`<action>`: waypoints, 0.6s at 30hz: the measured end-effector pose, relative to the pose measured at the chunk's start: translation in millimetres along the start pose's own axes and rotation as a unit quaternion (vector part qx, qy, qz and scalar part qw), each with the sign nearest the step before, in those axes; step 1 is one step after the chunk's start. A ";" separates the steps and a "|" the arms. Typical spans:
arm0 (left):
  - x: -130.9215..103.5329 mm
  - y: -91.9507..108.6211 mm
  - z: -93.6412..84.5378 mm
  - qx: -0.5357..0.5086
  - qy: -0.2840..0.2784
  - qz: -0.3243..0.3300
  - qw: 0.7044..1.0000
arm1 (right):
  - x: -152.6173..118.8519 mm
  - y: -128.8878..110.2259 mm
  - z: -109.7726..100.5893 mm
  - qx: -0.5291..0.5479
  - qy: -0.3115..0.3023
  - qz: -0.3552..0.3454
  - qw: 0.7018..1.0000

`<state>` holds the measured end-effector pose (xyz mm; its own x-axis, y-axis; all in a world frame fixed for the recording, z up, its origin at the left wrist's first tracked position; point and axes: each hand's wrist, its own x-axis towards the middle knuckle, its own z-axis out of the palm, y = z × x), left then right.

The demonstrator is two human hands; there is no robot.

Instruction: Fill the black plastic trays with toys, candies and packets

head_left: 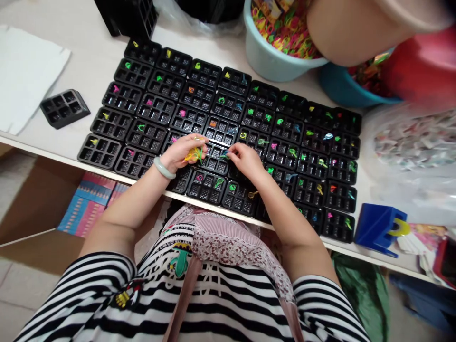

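Observation:
Rows of black compartment trays [123, 97] cover the middle of the table, with small coloured plastic trinkets in some of their compartments. My left hand [180, 151], with a pale bangle [164, 168] at the wrist, is curled around a bunch of yellow, orange and green plastic trinkets [194, 154]. Just to its right, my right hand [246, 159] pinches a small bluish trinket [224, 153] low over a tray near the middle. Whether that piece touches the tray I cannot tell. A pink trinket [174, 139] shows partly beside my left hand.
A light blue tub [281, 69] of colourful trinkets stands behind the trays, with a teal tub [342, 88] to its right. One loose tray [64, 108] lies at the left near white sheets [28, 71]. A blue tape dispenser [377, 228] sits at the right front edge.

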<state>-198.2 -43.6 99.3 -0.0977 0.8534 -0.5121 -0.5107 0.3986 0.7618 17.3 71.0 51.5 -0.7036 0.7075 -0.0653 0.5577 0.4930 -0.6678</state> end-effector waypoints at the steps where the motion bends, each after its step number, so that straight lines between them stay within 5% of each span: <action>1: -2.3 2.0 -4.8 -0.001 0.005 0.006 1.000 | 0.2 1.1 -1.6 -0.006 0.008 -0.005 1.000; 6: -17.2 9.7 -36.9 -0.015 0.059 0.039 0.997 | -1.8 -9.8 -1.7 0.038 0.069 -0.049 0.996; 14: -40.9 10.4 -67.1 -0.124 0.118 0.056 0.984 | -8.4 -86.6 52.2 0.048 -0.167 -0.154 0.973; 18: -45.6 5.5 -66.2 -0.168 0.096 0.036 0.980 | 0.5 -92.3 65.8 0.061 -0.147 -0.137 0.978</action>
<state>-253.1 -102.6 100.6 -0.2868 0.7833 -0.5516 -0.7463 0.1784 0.6412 -63.5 -7.4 64.3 -0.9255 0.3724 -0.0696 0.2864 0.5674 -0.7720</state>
